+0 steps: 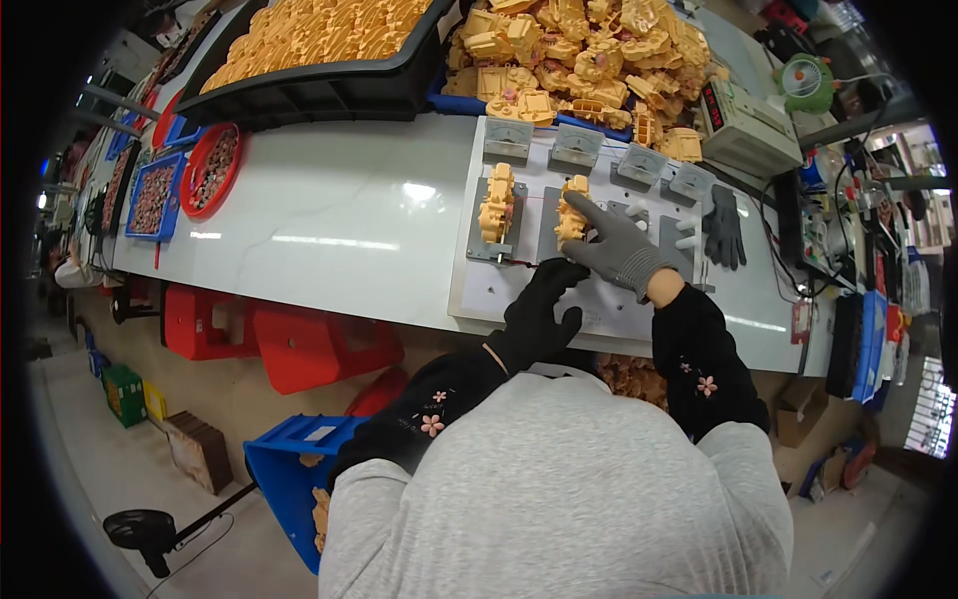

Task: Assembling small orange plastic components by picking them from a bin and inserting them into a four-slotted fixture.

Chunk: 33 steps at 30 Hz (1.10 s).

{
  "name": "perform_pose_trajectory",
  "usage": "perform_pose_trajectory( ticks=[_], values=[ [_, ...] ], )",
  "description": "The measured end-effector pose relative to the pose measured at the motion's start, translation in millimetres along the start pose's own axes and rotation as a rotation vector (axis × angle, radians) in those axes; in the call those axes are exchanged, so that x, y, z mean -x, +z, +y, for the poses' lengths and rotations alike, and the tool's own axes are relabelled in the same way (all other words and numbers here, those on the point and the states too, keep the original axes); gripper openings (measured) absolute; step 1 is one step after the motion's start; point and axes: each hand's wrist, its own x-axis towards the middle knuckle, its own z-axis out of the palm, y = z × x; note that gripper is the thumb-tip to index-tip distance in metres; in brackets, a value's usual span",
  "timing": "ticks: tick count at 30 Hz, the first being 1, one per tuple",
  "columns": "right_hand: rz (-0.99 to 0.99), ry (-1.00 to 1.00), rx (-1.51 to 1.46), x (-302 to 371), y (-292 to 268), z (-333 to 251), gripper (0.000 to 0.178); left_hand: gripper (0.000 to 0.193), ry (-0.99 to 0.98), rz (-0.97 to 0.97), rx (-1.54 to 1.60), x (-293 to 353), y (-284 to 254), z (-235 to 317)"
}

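My right hand, in a grey glove, rests on a yellow moulded plastic part seated on a grey fixture plate. Its index finger lies along the part's upper end and its thumb is at the lower end. Nearer to me is my left hand, gloved in black, with thumb and fingers apart and nothing visible between them. Its fingertips are close to the front edge of that fixture. Another yellow moulded part sits on a second fixture plate to the left. Both fixtures are on a white board.
Several analog panel meters line the board's back. Beyond stand a blue bin heaped with yellow parts and a black tray of more. A grey glove, a power supply and a green fan are right; a red basin is left.
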Motion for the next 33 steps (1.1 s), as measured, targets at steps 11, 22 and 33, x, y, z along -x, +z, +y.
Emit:
perform_pose_trajectory(
  ticks=[11,22,33],
  values=[
    [0.116,0.198,0.083,-16,22,-31,0.060,0.062,-0.081,-0.332,0.155,-2,-27,-25],
    [0.209,0.188,0.093,-18,32,-21,0.055,0.053,-0.046,-0.421,0.006,-11,-33,-36],
    [0.211,0.215,0.035,-17,15,-29,0.054,0.054,0.026,-0.589,0.287,-37,-39,-59]
  ],
)
